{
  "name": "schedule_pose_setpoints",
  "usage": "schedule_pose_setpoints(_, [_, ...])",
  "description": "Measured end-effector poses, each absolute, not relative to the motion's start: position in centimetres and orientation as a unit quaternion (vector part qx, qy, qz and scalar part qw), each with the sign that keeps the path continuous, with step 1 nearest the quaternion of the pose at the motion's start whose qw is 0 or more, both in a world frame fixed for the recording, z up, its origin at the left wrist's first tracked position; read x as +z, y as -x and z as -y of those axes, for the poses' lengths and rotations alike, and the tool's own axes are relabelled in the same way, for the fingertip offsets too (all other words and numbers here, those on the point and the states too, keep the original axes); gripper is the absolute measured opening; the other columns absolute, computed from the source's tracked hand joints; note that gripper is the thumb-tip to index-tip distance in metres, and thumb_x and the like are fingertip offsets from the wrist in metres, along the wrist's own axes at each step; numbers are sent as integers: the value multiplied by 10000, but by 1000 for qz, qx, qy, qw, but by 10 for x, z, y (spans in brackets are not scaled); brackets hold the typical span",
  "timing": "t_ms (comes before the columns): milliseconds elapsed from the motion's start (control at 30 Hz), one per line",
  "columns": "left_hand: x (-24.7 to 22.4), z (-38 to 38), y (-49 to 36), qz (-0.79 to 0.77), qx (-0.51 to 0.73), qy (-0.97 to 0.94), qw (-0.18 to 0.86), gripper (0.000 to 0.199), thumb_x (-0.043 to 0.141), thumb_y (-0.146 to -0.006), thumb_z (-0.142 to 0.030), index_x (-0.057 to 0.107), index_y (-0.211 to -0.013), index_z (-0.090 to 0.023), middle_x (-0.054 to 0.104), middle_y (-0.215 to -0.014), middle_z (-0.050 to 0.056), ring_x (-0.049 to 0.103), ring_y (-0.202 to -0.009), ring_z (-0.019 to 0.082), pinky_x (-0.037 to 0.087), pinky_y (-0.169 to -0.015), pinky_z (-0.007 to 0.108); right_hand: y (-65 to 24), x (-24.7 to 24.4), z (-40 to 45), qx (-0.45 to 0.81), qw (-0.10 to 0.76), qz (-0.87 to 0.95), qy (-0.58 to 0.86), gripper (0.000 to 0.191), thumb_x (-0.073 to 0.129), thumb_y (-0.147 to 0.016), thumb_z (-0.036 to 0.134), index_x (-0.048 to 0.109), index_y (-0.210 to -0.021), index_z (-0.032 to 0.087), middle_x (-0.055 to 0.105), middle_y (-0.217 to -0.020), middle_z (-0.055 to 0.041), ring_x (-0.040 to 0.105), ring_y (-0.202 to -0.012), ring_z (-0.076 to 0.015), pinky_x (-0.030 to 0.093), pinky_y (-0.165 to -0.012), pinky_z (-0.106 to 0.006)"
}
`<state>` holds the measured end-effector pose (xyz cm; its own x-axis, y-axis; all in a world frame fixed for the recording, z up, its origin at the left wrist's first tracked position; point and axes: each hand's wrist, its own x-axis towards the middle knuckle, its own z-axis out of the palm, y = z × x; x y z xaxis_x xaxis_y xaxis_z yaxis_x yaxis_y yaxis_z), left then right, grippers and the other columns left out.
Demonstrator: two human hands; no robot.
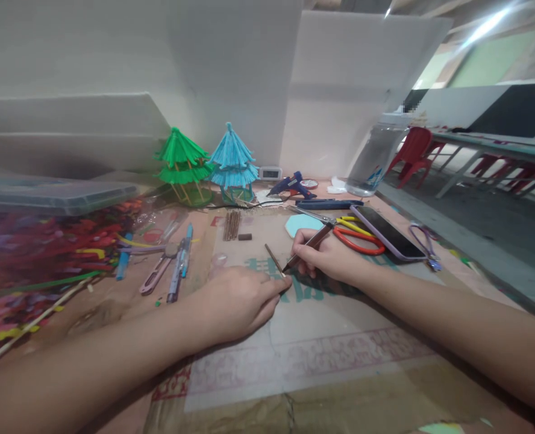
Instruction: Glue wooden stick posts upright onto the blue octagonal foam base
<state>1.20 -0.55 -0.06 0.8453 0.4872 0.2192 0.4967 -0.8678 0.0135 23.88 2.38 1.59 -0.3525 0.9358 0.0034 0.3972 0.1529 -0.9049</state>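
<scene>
My right hand (328, 256) is closed around a brown marker pen (311, 245), its tip down against a thin short stick (273, 258). That stick is brown along most of its length and pale near the end by my fingertips. My left hand (240, 301) lies low over the sheet, with its fingertips pinching the stick's near end. Beyond them rests a row of brown sticks (232, 225), with a small brown cap-like piece (245, 237) beside it. A light blue octagonal piece (301, 225) lies just behind my right hand.
Scissors with red and yellow handles (358, 238), a phone (387, 234) and a blue glue gun (292, 185) lie at the right. Green (184, 166) and blue (232, 163) tiered paper models stand behind. Leftward are pens (177, 271), a pink cutter (156, 274) and colourful strips (46, 259).
</scene>
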Motion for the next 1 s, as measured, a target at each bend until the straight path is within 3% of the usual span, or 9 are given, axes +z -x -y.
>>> schedule_pose_setpoints(1000, [1,6,-13,258,-99,961,13,399,425,-986,-244,608,-1337,-196,776,-928,55,731,-784,250,534,-661,370,-237,16,-24,424,332,683,493,157,562,-841,305,491,-744,204,601,-528,44,473,-385,-70,360,-384,-171])
